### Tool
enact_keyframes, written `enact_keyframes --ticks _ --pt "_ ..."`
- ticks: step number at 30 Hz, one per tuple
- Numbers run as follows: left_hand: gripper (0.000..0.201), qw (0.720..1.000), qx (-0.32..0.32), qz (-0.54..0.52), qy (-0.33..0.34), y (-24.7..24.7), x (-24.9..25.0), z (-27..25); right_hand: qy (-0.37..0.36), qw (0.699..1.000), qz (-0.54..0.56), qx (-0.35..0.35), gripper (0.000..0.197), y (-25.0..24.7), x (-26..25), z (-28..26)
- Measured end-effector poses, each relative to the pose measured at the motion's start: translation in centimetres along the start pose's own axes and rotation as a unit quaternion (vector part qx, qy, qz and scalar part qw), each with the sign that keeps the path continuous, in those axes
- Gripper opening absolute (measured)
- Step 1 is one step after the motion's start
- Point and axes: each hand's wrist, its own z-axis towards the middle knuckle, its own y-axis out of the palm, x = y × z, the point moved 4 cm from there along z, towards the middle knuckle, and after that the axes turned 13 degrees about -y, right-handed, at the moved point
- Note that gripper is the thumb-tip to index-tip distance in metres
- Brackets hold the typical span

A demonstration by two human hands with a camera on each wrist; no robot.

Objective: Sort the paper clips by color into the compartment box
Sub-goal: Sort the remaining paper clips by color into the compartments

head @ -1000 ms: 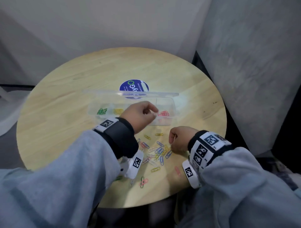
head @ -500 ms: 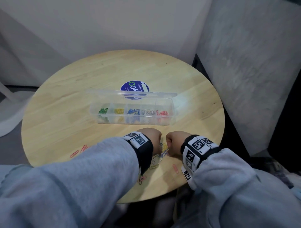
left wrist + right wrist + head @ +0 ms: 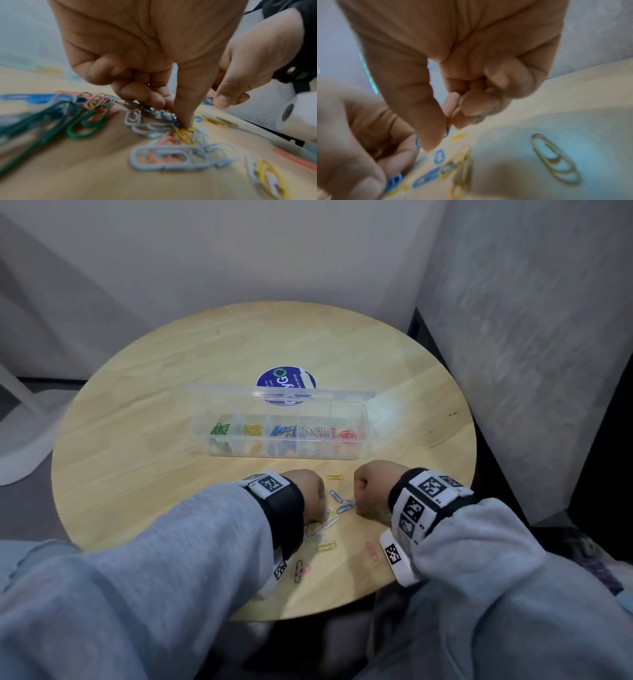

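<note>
A clear compartment box (image 3: 363, 426) stands mid-table with its lid (image 3: 239, 390) open behind it. From left to right it holds green, yellow, blue, white and red clips. Loose paper clips (image 3: 337, 505) lie between my hands near the front edge. My left hand (image 3: 310, 491) has its fingers curled, and its thumb tip presses a yellow clip (image 3: 184, 133) in the pile. My right hand (image 3: 371, 487) (image 3: 449, 122) pinches a blue clip (image 3: 447, 132) between thumb and forefinger, just above the table.
The round wooden table (image 3: 137, 474) carries a blue sticker (image 3: 284, 380) behind the box. More clips lie near the front edge: yellow (image 3: 326, 546), red (image 3: 371, 550) and a red-green pair (image 3: 300, 570). A grey wall panel (image 3: 531, 371) stands close on the right.
My left hand came back from over the box's red end to the loose pile. My right hand stayed at the pile, and both hands have barely shifted in the last half second.
</note>
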Motion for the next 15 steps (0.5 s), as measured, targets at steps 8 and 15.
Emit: enact_keyframes --ticks 8,15 --pt "0.016 0.978 -0.025 -0.206 -0.001 -1.2 -1.7 -0.9 0.012 0.967 0.247 0.057 0.022 -0.5 1.2 0.1" --pt "0.03 0.849 -0.098 -0.519 0.017 -3.6 -3.7 -1.3 0.038 0.894 0.445 0.021 0.03 -0.1 0.5 0.3"
